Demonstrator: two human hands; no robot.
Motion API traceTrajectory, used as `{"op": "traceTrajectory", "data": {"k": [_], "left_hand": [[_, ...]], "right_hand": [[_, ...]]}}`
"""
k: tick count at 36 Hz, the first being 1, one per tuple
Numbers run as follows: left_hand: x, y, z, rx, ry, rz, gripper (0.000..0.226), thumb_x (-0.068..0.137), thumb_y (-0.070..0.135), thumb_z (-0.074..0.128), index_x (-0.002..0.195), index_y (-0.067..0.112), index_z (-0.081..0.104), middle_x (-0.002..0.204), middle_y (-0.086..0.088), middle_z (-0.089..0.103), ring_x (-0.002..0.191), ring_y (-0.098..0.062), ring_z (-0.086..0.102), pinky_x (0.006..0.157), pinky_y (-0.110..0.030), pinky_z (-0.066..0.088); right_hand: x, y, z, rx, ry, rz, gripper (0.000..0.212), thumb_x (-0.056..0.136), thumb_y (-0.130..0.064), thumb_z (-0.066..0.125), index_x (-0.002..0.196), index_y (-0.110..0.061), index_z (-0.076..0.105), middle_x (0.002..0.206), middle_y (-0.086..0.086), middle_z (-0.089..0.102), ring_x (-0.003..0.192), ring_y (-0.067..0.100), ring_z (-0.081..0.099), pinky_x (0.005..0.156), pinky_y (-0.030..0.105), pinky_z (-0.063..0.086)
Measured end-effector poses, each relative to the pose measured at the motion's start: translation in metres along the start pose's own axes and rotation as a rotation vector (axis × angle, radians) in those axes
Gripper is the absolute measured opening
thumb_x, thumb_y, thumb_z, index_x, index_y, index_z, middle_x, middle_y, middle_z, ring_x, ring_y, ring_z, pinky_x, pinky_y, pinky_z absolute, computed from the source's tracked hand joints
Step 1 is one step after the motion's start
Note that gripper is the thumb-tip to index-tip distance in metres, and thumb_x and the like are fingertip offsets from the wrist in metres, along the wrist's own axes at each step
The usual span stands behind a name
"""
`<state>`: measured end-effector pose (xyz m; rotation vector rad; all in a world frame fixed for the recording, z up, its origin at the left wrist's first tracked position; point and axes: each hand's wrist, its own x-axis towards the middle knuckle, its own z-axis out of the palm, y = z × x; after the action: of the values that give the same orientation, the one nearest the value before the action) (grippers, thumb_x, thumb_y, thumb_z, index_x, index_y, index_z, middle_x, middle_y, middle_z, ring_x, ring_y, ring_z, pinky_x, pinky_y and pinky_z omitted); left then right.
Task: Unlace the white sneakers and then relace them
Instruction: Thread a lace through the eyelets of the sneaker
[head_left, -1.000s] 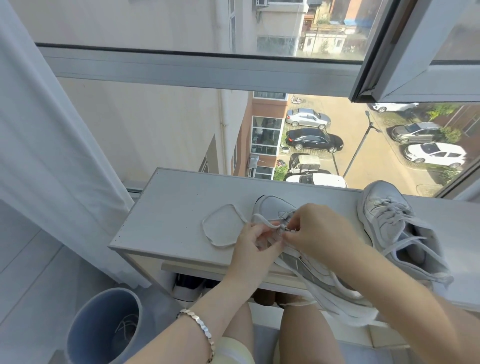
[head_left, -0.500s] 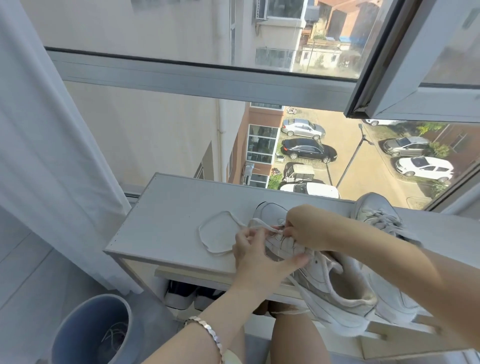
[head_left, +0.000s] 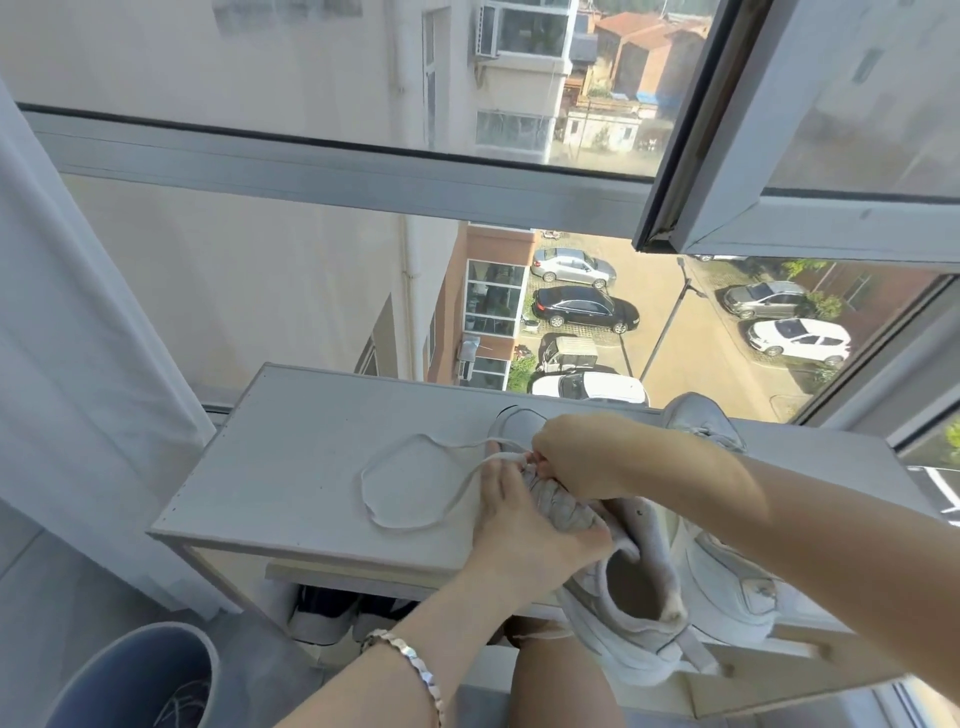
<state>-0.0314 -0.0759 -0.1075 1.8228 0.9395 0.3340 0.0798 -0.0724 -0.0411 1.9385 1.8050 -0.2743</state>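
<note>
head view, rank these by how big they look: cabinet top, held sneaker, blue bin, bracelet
1. cabinet top
2. held sneaker
3. blue bin, cropped by the frame, so unsure against the sneaker
4. bracelet

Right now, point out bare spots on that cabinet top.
Free: the left end of the cabinet top, from its edge to the lace loop, and the back strip behind it. Crowded: right side, with the left hand and right hand at the near sneaker and the second sneaker beyond.
</note>
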Motion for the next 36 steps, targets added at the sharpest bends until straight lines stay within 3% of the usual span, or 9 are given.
{"op": "traceTrajectory", "data": {"k": [5,8,11,15,18,22,26,29,36], "left_hand": [[-0.003,-0.003,0.001,0.029,0.013,0.015,0.107,0.036,0.069,0.049,0.127,0.018,0.027,0.131,0.007,0.021,0.132,-0.013,0.022,0.111,-0.034,0.027],[-0.003,-0.002,-0.003,0.087,-0.052,-0.006,0.124,0.04,0.079,0.05,0.143,0.019,0.014,0.155,0.005,-0.006,0.144,-0.014,-0.004,0.117,-0.038,0.014],[-0.005,0.0,-0.008,0.153,-0.111,-0.045,0.13,0.043,0.086,0.06,0.144,0.024,0.006,0.155,0.004,-0.018,0.144,-0.013,-0.012,0.118,-0.041,0.009],[-0.014,0.007,-0.009,0.239,-0.172,-0.075,0.124,0.059,0.073,0.067,0.147,0.022,-0.004,0.152,0.001,-0.028,0.142,-0.014,-0.022,0.119,-0.041,0.0],[-0.013,0.012,-0.004,0.176,-0.154,-0.058,0.124,0.062,0.068,0.071,0.147,0.018,-0.004,0.152,0.002,-0.03,0.14,-0.012,-0.026,0.119,-0.038,0.001],[-0.001,0.004,-0.004,0.135,-0.088,0.044,0.116,0.055,0.06,0.06,0.148,0.021,0.002,0.156,0.012,-0.012,0.142,-0.005,-0.014,0.119,-0.036,0.005],[0.003,-0.006,-0.015,0.186,-0.045,0.139,0.096,0.065,0.06,0.05,0.147,0.029,0.011,0.155,0.015,0.008,0.143,-0.005,0.003,0.119,-0.038,0.009],[0.003,-0.01,-0.02,0.224,-0.022,0.192,0.086,0.066,0.068,0.038,0.143,0.036,0.016,0.15,0.016,0.023,0.139,-0.008,0.02,0.118,-0.034,0.008],[0.001,-0.003,-0.03,0.257,-0.051,0.189,0.086,0.063,0.068,0.035,0.14,0.033,0.02,0.142,0.015,0.033,0.127,-0.007,0.029,0.114,-0.037,0.017]], "right_hand": [[-0.007,0.004,-0.002,-0.058,0.014,-0.017,0.021,0.09,-0.01,0.043,0.102,-0.007,0.06,0.101,0.008,0.061,0.075,0.022,0.053,0.049,0.026,0.033],[-0.023,0.012,-0.009,0.009,0.003,-0.016,0.019,0.09,-0.008,0.042,0.1,-0.006,0.058,0.1,0.008,0.06,0.075,0.021,0.051,0.056,0.029,0.037],[-0.042,0.032,-0.016,0.132,0.059,-0.01,0.017,0.097,-0.012,0.039,0.099,-0.011,0.056,0.102,0.001,0.059,0.081,0.016,0.049,0.065,0.025,0.039],[-0.057,0.056,-0.01,0.635,0.15,0.004,0.024,0.098,-0.009,0.039,0.081,-0.023,0.048,0.086,-0.008,0.057,0.08,0.008,0.055,0.07,0.012,0.043],[-0.048,0.047,0.014,1.081,0.243,-0.008,0.02,0.099,-0.007,0.038,0.088,-0.017,0.052,0.093,-0.003,0.065,0.089,0.009,0.064,0.085,0.02,0.052],[-0.033,0.022,0.024,1.846,0.399,-0.025,0.02,0.1,-0.007,0.032,0.084,-0.007,0.044,0.086,0.012,0.07,0.089,0.023,0.067,0.087,0.029,0.054],[-0.025,0.006,0.018,2.2,0.406,0.01,0.023,0.102,-0.008,0.028,0.081,-0.009,0.039,0.056,0.003,0.052,0.062,0.02,0.058,0.082,0.034,0.051],[-0.022,0.001,0.013,2.495,0.379,-0.002,0.029,0.102,-0.009,0.027,0.075,-0.011,0.036,0.054,0.001,0.036,0.05,0.015,0.041,0.073,0.03,0.045],[-0.051,0.023,-0.011,2.546,0.423,-0.19,0.019,0.091,-0.007,0.031,0.074,-0.014,0.037,0.05,-0.006,0.029,0.041,0.006,0.028,0.053,0.018,0.039]]}}
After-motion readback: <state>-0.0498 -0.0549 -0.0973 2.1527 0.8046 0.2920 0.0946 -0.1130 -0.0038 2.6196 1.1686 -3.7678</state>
